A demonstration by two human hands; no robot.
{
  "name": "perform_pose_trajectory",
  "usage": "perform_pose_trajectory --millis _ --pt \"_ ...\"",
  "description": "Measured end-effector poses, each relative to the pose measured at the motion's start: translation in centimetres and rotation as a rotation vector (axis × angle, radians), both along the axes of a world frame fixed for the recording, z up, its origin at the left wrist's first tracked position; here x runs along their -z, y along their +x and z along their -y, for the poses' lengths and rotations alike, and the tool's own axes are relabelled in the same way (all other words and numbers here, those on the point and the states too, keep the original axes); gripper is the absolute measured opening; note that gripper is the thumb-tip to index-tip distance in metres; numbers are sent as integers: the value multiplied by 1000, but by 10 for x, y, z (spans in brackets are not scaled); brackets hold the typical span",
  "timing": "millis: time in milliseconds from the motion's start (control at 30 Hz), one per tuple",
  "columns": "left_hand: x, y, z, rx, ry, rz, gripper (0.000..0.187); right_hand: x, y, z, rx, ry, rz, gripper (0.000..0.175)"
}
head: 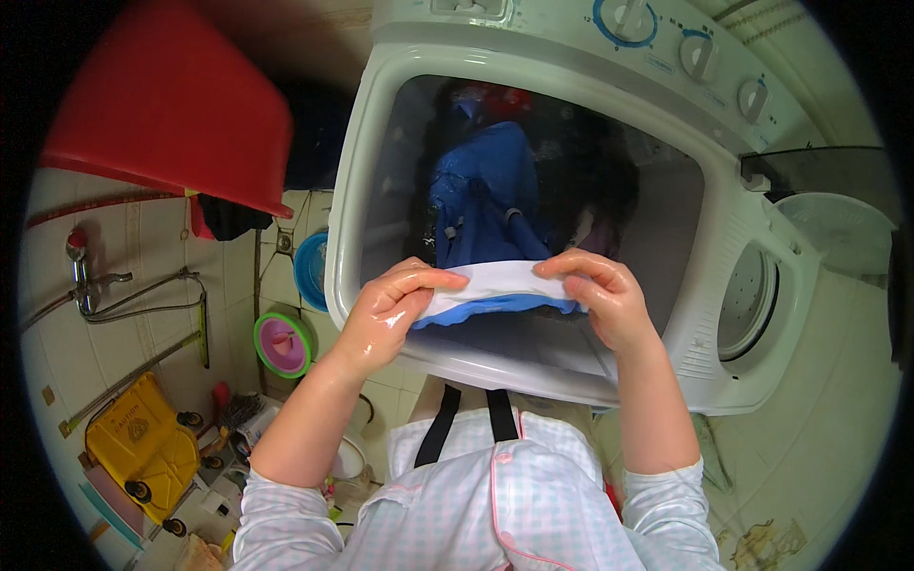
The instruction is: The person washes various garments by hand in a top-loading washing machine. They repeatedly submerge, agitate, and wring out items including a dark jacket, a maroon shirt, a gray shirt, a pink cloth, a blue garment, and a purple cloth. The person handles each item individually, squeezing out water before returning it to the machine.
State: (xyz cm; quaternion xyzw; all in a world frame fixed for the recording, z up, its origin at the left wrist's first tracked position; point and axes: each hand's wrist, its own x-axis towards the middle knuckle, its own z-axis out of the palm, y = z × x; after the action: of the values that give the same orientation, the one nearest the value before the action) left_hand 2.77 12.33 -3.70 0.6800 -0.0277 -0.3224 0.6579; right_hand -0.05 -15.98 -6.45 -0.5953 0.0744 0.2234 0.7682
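A wet blue garment (493, 207) hangs into the tub of a twin-tub washing machine (500, 367), its lower part lying in dark water. A white band (500, 280) edged in blue, on the garment's near end, is stretched between my two hands over the tub's near side. My left hand (389, 307) pinches the band's left end between thumb and fingers. At the right end, my right hand (607, 292) grips it the same way. Both hands look wet. Red cloth (503, 102) shows at the far side of the tub.
Control knobs (627, 20) line the machine's far panel. Right of the wash tub is the round spin-tub opening (746, 303). A large red plastic basin (171, 107) stands out at upper left. Beyond the left arm are a wall tap (82, 278), a green-rimmed basin (307, 346) and a yellow wheeled bucket (143, 442).
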Motion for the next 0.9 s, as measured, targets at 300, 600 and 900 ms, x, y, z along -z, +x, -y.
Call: perform_pose_trajectory --millis 300,600,900 --pt "10 -15 19 1 334 377 22 -12 -8 -9 -86 -579 340 13" --pt "61 -16 56 -549 -392 -408 31 12 -1 -52 126 -429 -11 17" --pt "77 -12 108 -755 -158 -473 42 25 30 -96 -25 -1108 592 29"
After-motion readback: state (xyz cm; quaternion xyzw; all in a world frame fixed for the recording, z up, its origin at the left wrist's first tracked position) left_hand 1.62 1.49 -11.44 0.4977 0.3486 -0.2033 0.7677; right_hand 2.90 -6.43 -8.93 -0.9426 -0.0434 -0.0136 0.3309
